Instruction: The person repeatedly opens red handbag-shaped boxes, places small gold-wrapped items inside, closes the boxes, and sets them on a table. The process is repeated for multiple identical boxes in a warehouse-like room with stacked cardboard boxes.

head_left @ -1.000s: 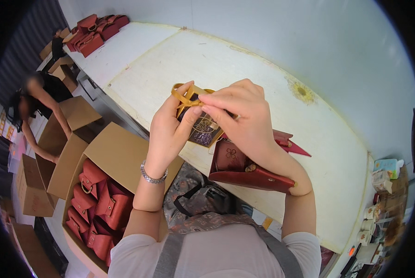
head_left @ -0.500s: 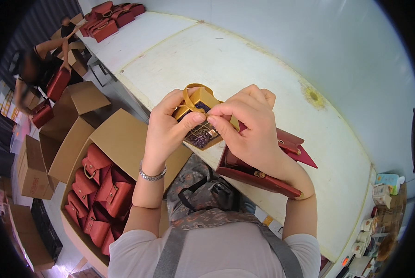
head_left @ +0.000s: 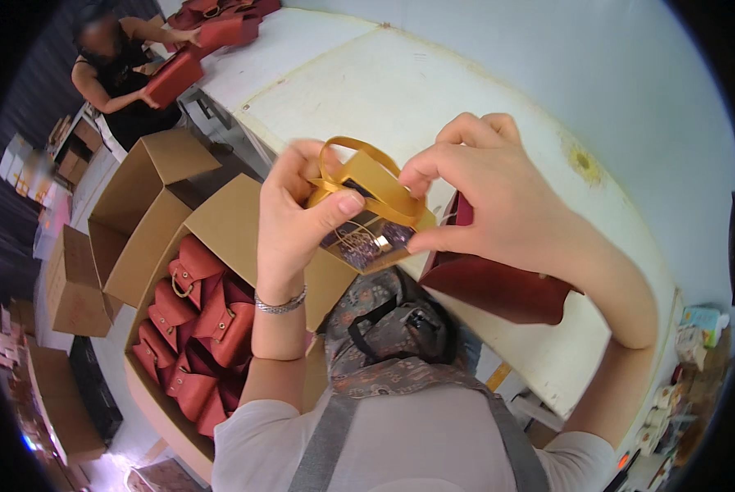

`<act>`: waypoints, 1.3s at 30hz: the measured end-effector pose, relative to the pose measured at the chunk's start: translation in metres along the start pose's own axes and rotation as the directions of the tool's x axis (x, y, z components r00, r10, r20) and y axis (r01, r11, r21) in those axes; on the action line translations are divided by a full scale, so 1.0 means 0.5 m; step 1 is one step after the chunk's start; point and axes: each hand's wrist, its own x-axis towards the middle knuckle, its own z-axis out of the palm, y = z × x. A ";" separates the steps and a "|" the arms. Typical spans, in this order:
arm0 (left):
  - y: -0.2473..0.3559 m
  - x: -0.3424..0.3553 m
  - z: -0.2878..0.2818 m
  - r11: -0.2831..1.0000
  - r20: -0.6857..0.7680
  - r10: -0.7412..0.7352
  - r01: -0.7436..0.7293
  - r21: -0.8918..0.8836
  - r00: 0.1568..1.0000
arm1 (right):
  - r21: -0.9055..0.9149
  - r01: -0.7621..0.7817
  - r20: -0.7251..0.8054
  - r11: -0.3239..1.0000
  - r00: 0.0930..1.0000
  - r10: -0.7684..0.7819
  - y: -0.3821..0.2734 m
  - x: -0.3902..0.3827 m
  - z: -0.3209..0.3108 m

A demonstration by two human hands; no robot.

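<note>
My left hand (head_left: 306,201) is closed around a small gold gift box (head_left: 366,175), its thumb pressing on the front edge. A gold ribbon handle (head_left: 375,152) loops over the box. Through the clear side, dark purple filling and a thin gold cord (head_left: 355,238) can be seen. My right hand (head_left: 490,193) is at the box's right side, thumb and fingers spread apart around its corner; whether the fingertips touch it I cannot tell. A dark red handbag (head_left: 498,287) lies on the white table (head_left: 359,82) beneath my right forearm.
On my left, an open carton (head_left: 228,213) holds several red handbags (head_left: 195,328). Another open carton (head_left: 138,238) stands beyond it. At the far left a person (head_left: 125,82) handles red bags near a pile (head_left: 228,20) on the table. Small items (head_left: 671,402) fill the right edge.
My right hand has let go of the cord at the box front and moved right, its fingers opening. The box has turned slightly in my left hand. The far person has straightened, lifting bags toward the table.
</note>
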 end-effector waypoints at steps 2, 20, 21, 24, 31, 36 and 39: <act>-0.002 -0.008 -0.005 0.988 0.114 -0.026 0.043 -0.150 0.993 | 0.020 -0.019 0.130 1.000 0.991 0.017 -0.031 -0.012 -0.020; -0.072 -0.117 -0.009 0.929 0.030 -0.217 0.216 -0.300 0.976 | 0.959 0.114 -0.241 0.258 0.809 0.537 -0.130 -0.196 0.349; -0.076 -0.112 -0.003 0.938 -0.020 -0.233 0.219 -0.270 0.972 | 0.969 0.116 -0.226 0.220 0.775 0.590 -0.130 -0.201 0.370; -0.087 -0.109 0.024 0.939 -0.103 -0.318 0.299 -0.170 0.942 | 0.961 0.122 -0.255 0.248 0.738 0.625 -0.100 -0.221 0.398; -0.038 -0.063 0.036 0.939 0.137 -0.280 0.241 0.244 0.950 | 0.979 0.178 -0.200 0.096 0.781 0.591 -0.057 -0.217 0.380; -0.037 -0.048 0.041 0.962 -0.069 -0.118 0.131 0.238 0.991 | 0.977 0.199 -0.116 -0.070 0.784 0.610 -0.047 -0.205 0.375; -0.052 -0.033 0.038 0.972 -0.226 -0.044 0.094 0.214 0.973 | 0.852 0.206 0.102 -0.481 0.837 0.538 -0.050 -0.201 0.372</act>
